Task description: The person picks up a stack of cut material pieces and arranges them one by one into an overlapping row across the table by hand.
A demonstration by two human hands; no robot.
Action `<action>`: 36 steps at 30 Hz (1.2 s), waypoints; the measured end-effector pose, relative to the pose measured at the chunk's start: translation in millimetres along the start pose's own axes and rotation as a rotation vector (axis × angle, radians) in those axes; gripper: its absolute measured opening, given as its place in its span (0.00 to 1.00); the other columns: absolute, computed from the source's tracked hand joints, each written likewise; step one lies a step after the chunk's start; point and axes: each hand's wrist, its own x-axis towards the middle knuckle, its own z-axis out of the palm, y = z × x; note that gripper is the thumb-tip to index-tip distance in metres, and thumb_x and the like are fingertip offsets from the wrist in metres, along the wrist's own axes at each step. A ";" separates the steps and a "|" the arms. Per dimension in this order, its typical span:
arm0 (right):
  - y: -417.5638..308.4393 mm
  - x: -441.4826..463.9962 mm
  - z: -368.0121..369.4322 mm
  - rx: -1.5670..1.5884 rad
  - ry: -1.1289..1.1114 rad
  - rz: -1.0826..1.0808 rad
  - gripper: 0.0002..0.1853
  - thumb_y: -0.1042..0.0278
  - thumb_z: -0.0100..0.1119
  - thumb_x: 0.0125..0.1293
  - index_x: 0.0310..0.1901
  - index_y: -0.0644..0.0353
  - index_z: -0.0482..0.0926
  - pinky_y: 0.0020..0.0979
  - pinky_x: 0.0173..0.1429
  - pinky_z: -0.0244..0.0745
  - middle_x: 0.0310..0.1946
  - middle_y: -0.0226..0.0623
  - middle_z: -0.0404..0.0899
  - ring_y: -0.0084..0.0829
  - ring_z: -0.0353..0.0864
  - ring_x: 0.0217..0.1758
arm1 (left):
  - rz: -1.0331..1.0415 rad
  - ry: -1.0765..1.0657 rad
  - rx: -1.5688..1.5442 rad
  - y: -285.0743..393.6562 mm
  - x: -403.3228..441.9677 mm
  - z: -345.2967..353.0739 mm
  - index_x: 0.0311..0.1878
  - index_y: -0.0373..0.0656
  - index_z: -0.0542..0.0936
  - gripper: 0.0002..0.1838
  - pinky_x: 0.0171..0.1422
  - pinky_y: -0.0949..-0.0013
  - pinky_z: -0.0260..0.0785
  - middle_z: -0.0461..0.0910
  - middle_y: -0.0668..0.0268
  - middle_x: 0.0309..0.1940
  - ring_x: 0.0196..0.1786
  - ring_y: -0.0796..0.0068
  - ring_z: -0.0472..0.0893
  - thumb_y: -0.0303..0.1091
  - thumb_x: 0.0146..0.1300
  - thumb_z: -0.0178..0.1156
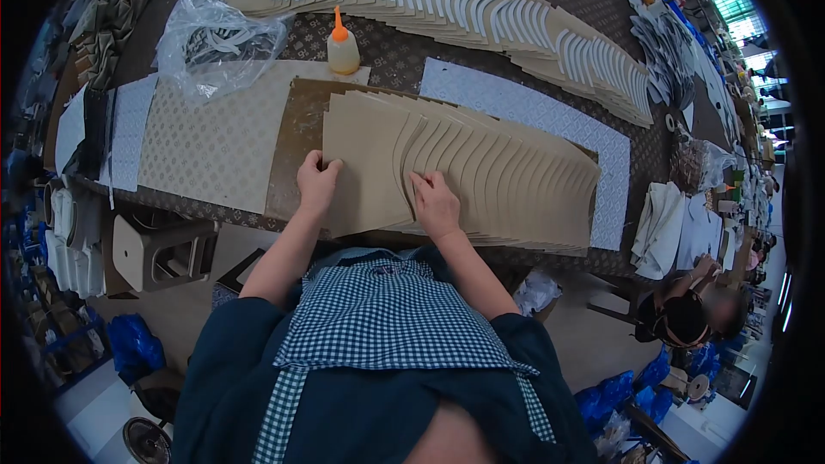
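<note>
Overlapping tan panels lie fanned out in front of me, their curved edges stepped toward the right. At the left end of the fan is a broad tan panel. My left hand pinches its left edge between thumb and fingers. With bent fingers, my right hand grips the panel's curved right edge, where a dark gap shows beside the fan. Whether more than one layer is in my fingers cannot be made out. Beyond the panels stands a squeeze bottle with an orange nozzle, upright.
Another long fan of tan panels with white curved strips crosses the table's far side. A clear plastic bag holds pale strips. Patterned sheets lie at left. A stool stands below; another person is at right.
</note>
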 end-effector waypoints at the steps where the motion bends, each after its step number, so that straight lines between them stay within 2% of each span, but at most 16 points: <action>1: -0.2 -0.1 0.3 0.001 0.003 -0.001 0.14 0.71 0.58 0.60 0.48 0.47 0.81 0.38 0.37 0.76 0.38 0.34 0.73 0.38 0.80 0.37 | -0.006 -0.008 -0.015 -0.4 0.7 0.1 0.35 0.37 0.77 0.10 0.36 0.71 0.69 0.78 0.67 0.25 0.29 0.79 0.75 0.31 0.53 0.65; 9: 0.1 -1.2 -0.5 -0.001 -0.013 0.002 0.15 0.71 0.59 0.60 0.49 0.47 0.81 0.38 0.38 0.76 0.39 0.34 0.73 0.38 0.80 0.38 | -0.018 -0.033 0.037 11.7 -1.9 -3.8 0.35 0.38 0.77 0.07 0.36 0.75 0.68 0.78 0.71 0.28 0.30 0.84 0.74 0.29 0.56 0.63; 12: -0.1 -1.7 -0.2 0.007 -0.005 0.007 0.19 0.73 0.58 0.57 0.51 0.46 0.81 0.37 0.37 0.76 0.40 0.33 0.73 0.37 0.79 0.38 | -0.002 -0.026 -0.020 9.5 -1.4 -4.6 0.37 0.38 0.77 0.08 0.36 0.76 0.68 0.78 0.71 0.28 0.30 0.84 0.74 0.29 0.56 0.63; 28: -1.4 -0.3 0.4 0.003 0.008 0.001 0.17 0.72 0.58 0.59 0.50 0.46 0.81 0.37 0.36 0.76 0.38 0.34 0.74 0.38 0.79 0.36 | 0.004 -0.010 -0.092 11.5 -1.5 -6.0 0.36 0.37 0.76 0.08 0.36 0.75 0.68 0.77 0.70 0.26 0.29 0.83 0.74 0.29 0.55 0.63; 34: -16.5 1.9 4.6 0.012 0.015 -0.051 0.17 0.72 0.57 0.60 0.52 0.47 0.79 0.37 0.37 0.76 0.39 0.34 0.74 0.38 0.80 0.38 | 0.024 0.014 0.071 18.5 -4.0 -9.3 0.35 0.37 0.76 0.10 0.36 0.71 0.68 0.77 0.67 0.24 0.29 0.79 0.74 0.32 0.54 0.64; 36: -15.0 2.2 9.1 -0.010 -0.020 -0.064 0.17 0.72 0.57 0.61 0.52 0.47 0.79 0.37 0.37 0.77 0.40 0.34 0.74 0.38 0.80 0.38 | 0.022 0.024 0.081 14.3 -3.0 -9.9 0.36 0.36 0.77 0.10 0.36 0.73 0.68 0.78 0.69 0.26 0.30 0.81 0.74 0.31 0.54 0.64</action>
